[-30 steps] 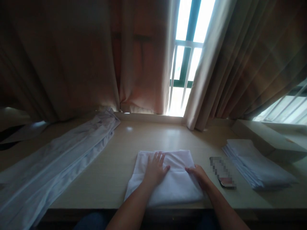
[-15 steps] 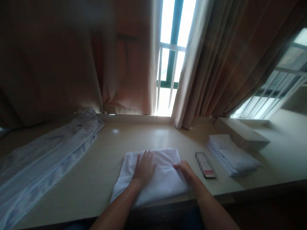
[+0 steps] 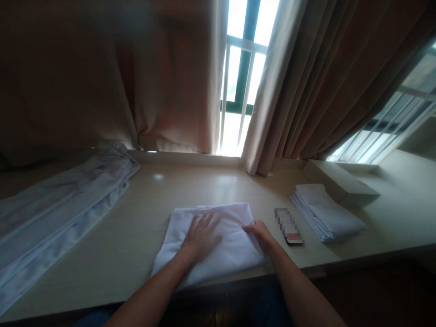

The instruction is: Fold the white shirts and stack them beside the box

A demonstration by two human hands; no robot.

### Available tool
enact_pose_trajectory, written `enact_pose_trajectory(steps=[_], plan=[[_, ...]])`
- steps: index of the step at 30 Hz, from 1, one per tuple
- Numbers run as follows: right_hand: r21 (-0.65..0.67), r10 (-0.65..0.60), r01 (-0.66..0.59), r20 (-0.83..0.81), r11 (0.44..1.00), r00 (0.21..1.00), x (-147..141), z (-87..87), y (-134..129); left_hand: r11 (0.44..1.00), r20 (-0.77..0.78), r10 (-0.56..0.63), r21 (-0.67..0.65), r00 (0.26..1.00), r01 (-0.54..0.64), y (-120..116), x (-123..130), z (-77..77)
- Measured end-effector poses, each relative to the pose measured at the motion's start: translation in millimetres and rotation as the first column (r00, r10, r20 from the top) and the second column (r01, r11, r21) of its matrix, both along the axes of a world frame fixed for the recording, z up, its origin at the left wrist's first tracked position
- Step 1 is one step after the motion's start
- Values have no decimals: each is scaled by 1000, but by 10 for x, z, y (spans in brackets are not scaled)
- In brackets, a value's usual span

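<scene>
From the head camera I'm looking down at a folded white cloth rectangle (image 3: 213,240) lying flat near the front edge of the pale beige wooden table (image 3: 143,218), right in front of me. My left hand (image 3: 200,236) is spread open, palm down, fingers fanned and pressing on the middle of that cloth. My right hand (image 3: 260,234) sits at the cloth's right edge, fingers curled over it and pinching the fabric there; how tight the pinch is, I can't tell in this dim light. Just to the right of that hand, apart from the cloth, lies a small dark flat object (image 3: 289,226) that is blurred out, with a reddish patch at its near end. Further right there's a neat stack of folded white cloths (image 3: 327,218), and just behind it a shallow beige rectangular box (image 3: 340,184), the stack's far edge close against it. Over on the left side of the table, well apart from my hands, a long rumpled pale blue-white sheet of fabric (image 3: 57,204) runs from the back edge toward the near left corner. At the back, heavy brownish-pink curtains (image 3: 306,81) hang down to the table, parted over a bright barred window (image 3: 240,81).
</scene>
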State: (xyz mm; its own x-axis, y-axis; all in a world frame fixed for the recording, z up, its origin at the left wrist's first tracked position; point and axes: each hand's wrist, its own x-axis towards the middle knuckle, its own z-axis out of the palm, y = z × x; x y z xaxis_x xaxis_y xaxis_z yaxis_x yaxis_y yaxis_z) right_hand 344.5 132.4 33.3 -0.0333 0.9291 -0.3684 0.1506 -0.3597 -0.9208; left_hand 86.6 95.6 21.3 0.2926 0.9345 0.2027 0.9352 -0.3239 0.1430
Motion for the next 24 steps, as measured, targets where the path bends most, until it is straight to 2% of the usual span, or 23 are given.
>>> enact_pose_trajectory(steps=[15,24], plan=[[-2,19,-19,-46,1000,999,3,46,-35,1000,-2,-1,9,1000,1,-1,27,10],[4,80,-80,-81,997,993,1,73,-81,999,-13,-15,35,1000,15,-6,-3,-31]])
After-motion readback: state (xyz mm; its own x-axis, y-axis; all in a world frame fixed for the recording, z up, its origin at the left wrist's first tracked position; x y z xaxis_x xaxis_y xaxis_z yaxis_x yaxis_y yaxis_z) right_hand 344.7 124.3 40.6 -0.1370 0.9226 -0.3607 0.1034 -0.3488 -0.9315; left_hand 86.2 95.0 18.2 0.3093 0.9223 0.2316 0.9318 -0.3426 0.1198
